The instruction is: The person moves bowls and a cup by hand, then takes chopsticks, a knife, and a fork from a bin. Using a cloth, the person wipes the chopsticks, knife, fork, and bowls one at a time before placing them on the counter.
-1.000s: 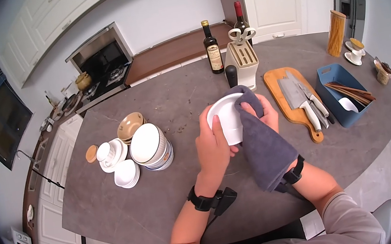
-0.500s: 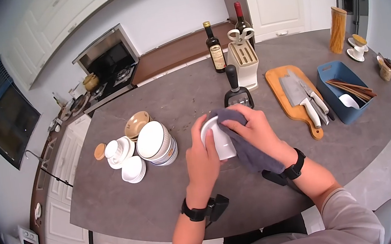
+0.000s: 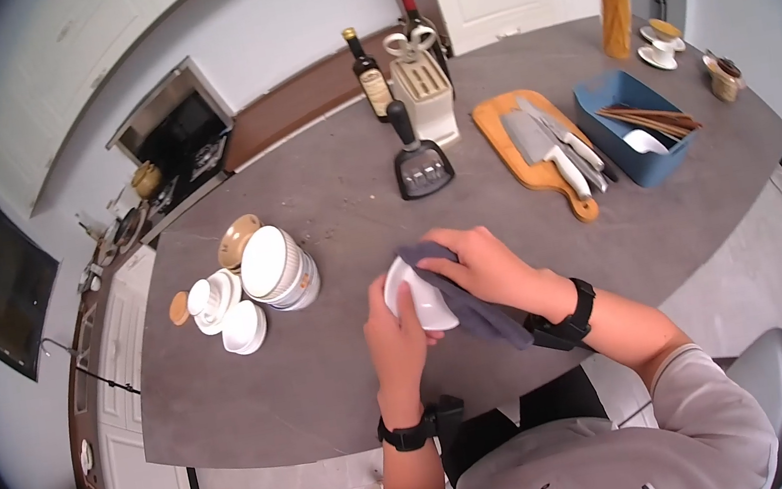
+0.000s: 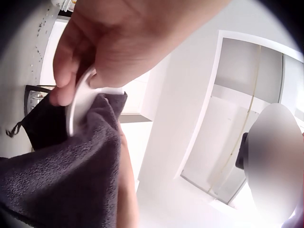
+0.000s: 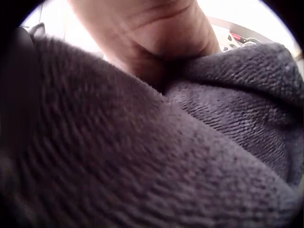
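Observation:
A white dish (image 3: 433, 307) is held tilted above the grey table (image 3: 352, 392). The left hand (image 3: 396, 343) grips its left side, thumb on the inner face; the left wrist view shows that hand (image 4: 109, 47) pinching the dish's rim (image 4: 78, 104). A dark grey towel (image 3: 483, 317) covers the dish's right side. The right hand (image 3: 491, 270) grips the towel against the dish, and the cloth hangs below it toward the wrist. In the right wrist view the towel (image 5: 118, 142) fills most of the picture and hides the fingers of the right hand (image 5: 152, 33).
Stacked bowls (image 3: 275, 267), small white dishes (image 3: 244, 327) and a brown bowl (image 3: 239, 239) stand at left. Behind the hands are a black-handled tool (image 3: 420, 164), a knife block (image 3: 427, 102) and bottles (image 3: 372, 80). Knives lie on a board (image 3: 510, 161) beside a blue bin (image 3: 647, 166).
The head view has shifted. Both hands have lowered toward the body with the dish, which is tilted differently, and the right hand has moved over the towel's upper part. The black-handled tool is now uncovered.

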Tool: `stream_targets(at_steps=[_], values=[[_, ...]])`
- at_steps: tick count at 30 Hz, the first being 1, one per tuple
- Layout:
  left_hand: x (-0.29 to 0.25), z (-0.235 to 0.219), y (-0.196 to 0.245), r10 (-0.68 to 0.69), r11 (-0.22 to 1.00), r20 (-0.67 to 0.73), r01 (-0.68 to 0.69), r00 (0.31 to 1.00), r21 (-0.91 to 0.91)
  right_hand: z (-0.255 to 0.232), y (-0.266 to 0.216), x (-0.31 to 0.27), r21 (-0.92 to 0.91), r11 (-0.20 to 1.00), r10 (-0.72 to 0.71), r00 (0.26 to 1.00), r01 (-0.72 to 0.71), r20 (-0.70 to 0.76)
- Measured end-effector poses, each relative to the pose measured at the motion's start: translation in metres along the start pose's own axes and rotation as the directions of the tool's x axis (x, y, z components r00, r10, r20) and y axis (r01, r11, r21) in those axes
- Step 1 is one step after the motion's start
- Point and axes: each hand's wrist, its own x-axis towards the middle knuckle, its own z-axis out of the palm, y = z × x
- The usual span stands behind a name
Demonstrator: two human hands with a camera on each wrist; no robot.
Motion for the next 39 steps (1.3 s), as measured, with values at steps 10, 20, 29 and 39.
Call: stream_targets(at_steps=[10,20,29,39], values=[[-0.033,0.042,-0.025,0.047,0.997,-0.167,-0.057,0.985,-0.057,0.015,0.014,-0.048,0.062,0.974,0.224,0.885,-0.218,-0.407],[-0.030,0.032,0.008,0.040,0.998,-0.178,-0.032,0.983,0.049,0.029,0.004,-0.049,0.306,0.944,0.237,0.896,-0.121,-0.376],[-0.031,0.023,-0.009,-0.064,0.996,0.052,0.060,0.997,0.071,0.037,0.037,-0.059,0.564,0.777,0.478,0.845,-0.280,-0.239],[-0.031,0.044,-0.002,0.033,0.996,-0.246,-0.052,0.969,-0.070,0.032,-0.006,-0.050,0.654,0.729,0.491,0.818,-0.199,-0.299]])
